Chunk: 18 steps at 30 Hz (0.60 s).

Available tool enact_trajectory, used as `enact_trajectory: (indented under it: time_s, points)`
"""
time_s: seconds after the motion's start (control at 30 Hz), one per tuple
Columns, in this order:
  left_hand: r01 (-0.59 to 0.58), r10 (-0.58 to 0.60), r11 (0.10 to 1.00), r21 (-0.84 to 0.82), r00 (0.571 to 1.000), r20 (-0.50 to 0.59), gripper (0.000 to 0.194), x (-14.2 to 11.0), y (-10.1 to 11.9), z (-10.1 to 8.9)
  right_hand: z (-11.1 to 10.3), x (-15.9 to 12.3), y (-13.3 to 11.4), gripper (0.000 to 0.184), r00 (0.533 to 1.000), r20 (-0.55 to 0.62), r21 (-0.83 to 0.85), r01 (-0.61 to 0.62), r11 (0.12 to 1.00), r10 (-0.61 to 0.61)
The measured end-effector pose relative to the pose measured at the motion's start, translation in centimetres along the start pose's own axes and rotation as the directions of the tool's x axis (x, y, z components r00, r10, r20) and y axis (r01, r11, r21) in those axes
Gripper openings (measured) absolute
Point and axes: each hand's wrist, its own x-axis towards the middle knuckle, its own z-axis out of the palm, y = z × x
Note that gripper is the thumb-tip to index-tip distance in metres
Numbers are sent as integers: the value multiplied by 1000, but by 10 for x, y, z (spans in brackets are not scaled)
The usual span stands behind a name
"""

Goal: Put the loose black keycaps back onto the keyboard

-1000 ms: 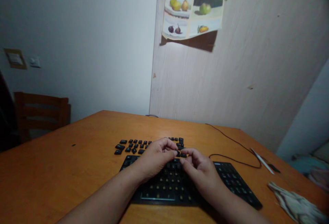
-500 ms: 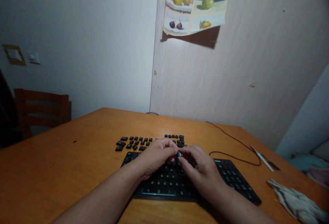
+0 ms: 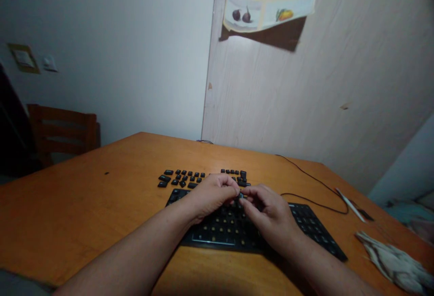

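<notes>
A black keyboard (image 3: 217, 238) lies on the wooden table, its middle stripped of caps, with pale key posts showing in rows. Over its upper part my left hand (image 3: 213, 198) is closed, thumb and index finger pressed together. My right hand (image 3: 271, 210) faces it, pinching a small dark keycap (image 3: 241, 195) between thumb and index finger. The fingertips of both hands meet at this keycap, which they largely cover. Behind the keyboard, loose black keycaps (image 3: 164, 178) lie in rows at the left, and further keycaps (image 3: 243, 174) lie at the right, partly hidden by my hands.
A black cable (image 3: 318, 198) curls over the table (image 3: 84, 223) on the right. Near it lie a white strip (image 3: 351, 205) and a crumpled cloth (image 3: 396, 260). One tiny dark piece (image 3: 106, 173) sits far left. A wooden chair (image 3: 64, 128) stands beyond the left edge.
The camera view has shifted, so the scene sits slightly higher and further right. Both hands stay together over the keyboard, fingertips still at the keycap, with only slight finger movement.
</notes>
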Motion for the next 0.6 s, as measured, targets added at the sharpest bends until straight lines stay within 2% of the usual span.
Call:
enact_trajectory:
  time_s: [0.13, 0.23, 0.33, 0.6]
  points:
    - [-81, 94, 993, 85, 983, -155, 18, 4, -1, -7, 2, 1, 8, 8, 992, 88, -4, -88, 996, 88]
    - [-97, 117, 991, 95, 966, -232, 19, 8, 0, -13, 6, 1, 12, 8, 973, 186, -18, -138, 990, 139]
    - [-106, 130, 989, 99, 952, -279, 18, 10, 1, -18, 10, 1, 13, 9, 960, 238, -35, -142, 989, 146]
    - [-113, 149, 986, 126, 934, -324, 18, 10, 6, -23, 14, 0, 16, 10, 951, 276, -91, -121, 988, 142]
